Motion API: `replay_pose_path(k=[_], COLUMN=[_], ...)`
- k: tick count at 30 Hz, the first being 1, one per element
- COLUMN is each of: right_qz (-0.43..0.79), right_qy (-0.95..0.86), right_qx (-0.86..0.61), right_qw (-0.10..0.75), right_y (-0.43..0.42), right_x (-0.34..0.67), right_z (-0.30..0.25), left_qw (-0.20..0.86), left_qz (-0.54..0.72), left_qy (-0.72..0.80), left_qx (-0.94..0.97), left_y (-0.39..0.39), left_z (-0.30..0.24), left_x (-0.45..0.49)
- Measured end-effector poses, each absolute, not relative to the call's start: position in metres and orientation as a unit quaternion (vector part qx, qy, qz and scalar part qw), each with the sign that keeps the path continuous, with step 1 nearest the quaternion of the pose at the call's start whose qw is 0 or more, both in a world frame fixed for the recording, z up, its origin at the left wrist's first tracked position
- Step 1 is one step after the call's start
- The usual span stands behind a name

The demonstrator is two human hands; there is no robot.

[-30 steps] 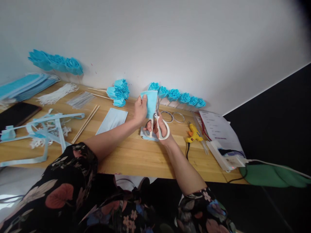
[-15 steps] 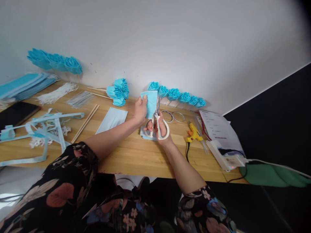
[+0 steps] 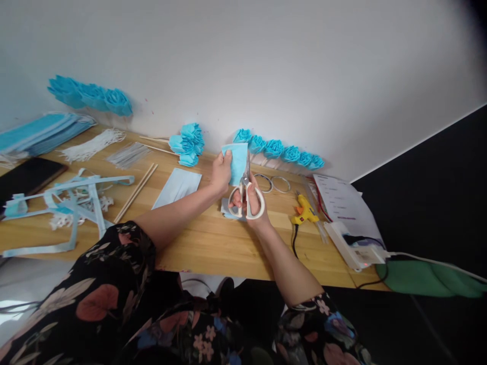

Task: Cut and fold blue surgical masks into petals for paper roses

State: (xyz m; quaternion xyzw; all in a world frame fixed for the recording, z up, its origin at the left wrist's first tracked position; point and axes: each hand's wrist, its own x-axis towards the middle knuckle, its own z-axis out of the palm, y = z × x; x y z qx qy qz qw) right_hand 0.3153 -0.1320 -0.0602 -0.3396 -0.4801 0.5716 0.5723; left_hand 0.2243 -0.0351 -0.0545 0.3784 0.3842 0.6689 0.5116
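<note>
Left hand (image 3: pixel 221 173) is closed in a pinch on a blue fabric piece (image 3: pixel 236 158), thumb on the near face and fingers behind, and holds it upright above the desk (image 3: pixel 213 248). Right hand (image 3: pixel 253 213), just beside the left one, is curled around white-handled scissors (image 3: pixel 245 183), with its fingers through the loops. The blades point up and away along the edge of the fabric piece that faces the right hand, and they look nearly closed. Directly below both hands a small pile of cut blue pieces (image 3: pixel 227 210) lies on the wood. A flat pale blue face mask (image 3: pixel 177 185) lies beside the left forearm, on its outer side, and a pair of wooden sticks (image 3: pixel 136 191) lies further out that way. Just beyond the right hand are two metal rings (image 3: pixel 272 183). On its outer side a yellow glue gun (image 3: pixel 303 210) rests near the wrist, with printed papers (image 3: pixel 340 202) and a white power strip (image 3: pixel 355 249) further out. Past the fingertips, against the wall, runs a row of blue fabric flowers (image 3: pixel 282 150), and a bunch of blue flowers (image 3: pixel 187 143) sits beyond the left hand.
</note>
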Motion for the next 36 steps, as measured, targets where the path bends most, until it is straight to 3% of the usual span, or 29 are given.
replay_pose_path(k=[7, 18, 36], right_qz=[0.558, 0.578, 0.618], right_qy=[-0.491, -0.484, -0.495], right_qx=[-0.356, -0.361, -0.349], right_qw=[0.567, 0.549, 0.501], right_y=[-0.135, -0.126, -0.124], right_x=[0.314, 0.325, 0.329], right_z=[-0.054, -0.058, -0.061], left_qw=[0.538, 0.696, 0.666], left_qz=[0.667, 0.599, 0.619], left_qy=[0.367, 0.284, 0.3], left_qx=[0.362, 0.276, 0.29], left_y=[-0.029, -0.027, -0.014], left_z=[-0.06, -0.046, -0.051], left_x=[0.225, 0.217, 0.212])
